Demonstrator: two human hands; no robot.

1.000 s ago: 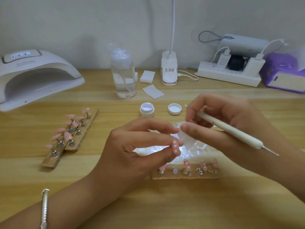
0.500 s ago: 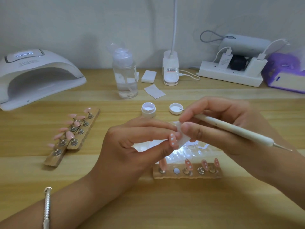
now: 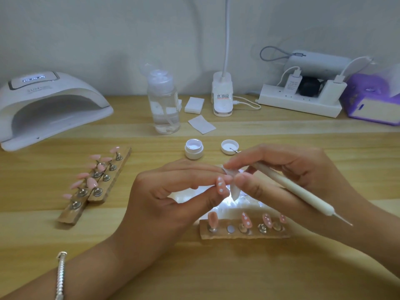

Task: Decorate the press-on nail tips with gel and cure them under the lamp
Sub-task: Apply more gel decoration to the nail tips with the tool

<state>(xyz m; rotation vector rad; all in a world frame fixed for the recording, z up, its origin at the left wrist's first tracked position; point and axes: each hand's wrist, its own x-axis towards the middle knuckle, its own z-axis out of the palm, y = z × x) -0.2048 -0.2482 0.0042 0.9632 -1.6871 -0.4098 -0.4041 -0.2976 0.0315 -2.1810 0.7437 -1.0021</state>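
Pinching a dotted pink nail tip (image 3: 220,187) is the left hand (image 3: 173,198); right hand (image 3: 281,176) clamps a slim pen (image 3: 303,191).

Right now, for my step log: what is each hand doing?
Left hand: pinches a dotted nail tip.
Right hand: holds the dotting tool and pinches a white wipe.

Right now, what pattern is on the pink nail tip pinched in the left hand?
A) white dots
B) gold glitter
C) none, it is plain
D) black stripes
A: the nail tip pinched by the left hand bears white dots on pink; the right hand beside it holds a white pen.
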